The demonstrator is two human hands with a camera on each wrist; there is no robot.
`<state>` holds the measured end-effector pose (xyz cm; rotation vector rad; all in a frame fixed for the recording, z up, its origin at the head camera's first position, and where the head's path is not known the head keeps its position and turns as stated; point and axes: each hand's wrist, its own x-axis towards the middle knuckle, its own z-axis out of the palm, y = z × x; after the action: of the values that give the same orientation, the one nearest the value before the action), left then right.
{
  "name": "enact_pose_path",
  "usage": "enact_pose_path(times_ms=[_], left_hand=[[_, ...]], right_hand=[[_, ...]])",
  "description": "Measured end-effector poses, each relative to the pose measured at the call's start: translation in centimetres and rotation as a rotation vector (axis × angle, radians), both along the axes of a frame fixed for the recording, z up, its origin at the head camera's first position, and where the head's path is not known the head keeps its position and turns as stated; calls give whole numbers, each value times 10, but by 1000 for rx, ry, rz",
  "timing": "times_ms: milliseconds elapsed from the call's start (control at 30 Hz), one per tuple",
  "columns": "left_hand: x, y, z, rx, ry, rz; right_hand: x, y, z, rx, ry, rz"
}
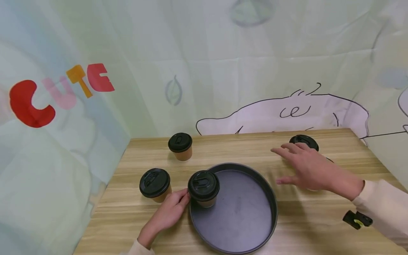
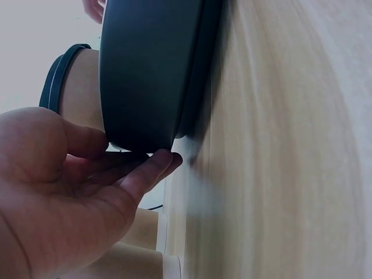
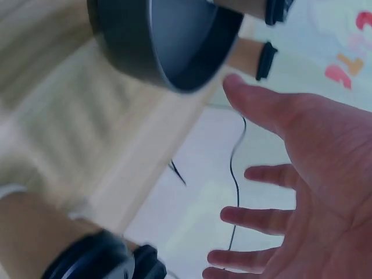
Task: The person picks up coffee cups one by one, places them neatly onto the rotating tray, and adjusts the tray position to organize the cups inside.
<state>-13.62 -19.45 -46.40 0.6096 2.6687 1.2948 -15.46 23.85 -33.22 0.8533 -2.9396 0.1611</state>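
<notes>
A round dark baking pan [image 1: 236,212] lies on the wooden table. Inside it, by the left rim, stands a brown paper cup with a black lid [image 1: 204,186]. My left hand [image 1: 172,209] holds the pan's left side; in the left wrist view its thumb is at the rim beside the cup and its fingertips [image 2: 157,165] are at the lower edge of the wall. My right hand [image 1: 307,168] hovers right of the pan with fingers spread, holding nothing. Beneath it another lidded cup [image 1: 304,140] is partly hidden; the right wrist view shows two cups there, the nearer lidded cup [image 3: 58,238] larger.
Left of the pan stands a lidded cup [image 1: 155,184], near my left hand. Farther back is another lidded cup [image 1: 180,147]. A printed curtain [image 1: 207,71] hangs behind and along the left of the table [image 1: 127,219]. A small black device [image 1: 357,219] shows by my right sleeve.
</notes>
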Motion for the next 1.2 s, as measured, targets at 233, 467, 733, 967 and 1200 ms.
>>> enact_pose_path(times_ms=[233,467,733,967,1200], left_hand=[[-1,-5,-8,15,5,-5],[11,10,26,18,-87,44],[11,12,28,-14,-82,46],[9,12,28,-13,-96,37],[11,12,29,-12,-96,33]], right_hand=[[1,31,-3,45,-49,-40],[6,62,-13,63,-121,-88],[12,82,-24,45,-136,-74],[12,91,-33,-43,-213,-41],[9,93,-38,-29,-166,-9]])
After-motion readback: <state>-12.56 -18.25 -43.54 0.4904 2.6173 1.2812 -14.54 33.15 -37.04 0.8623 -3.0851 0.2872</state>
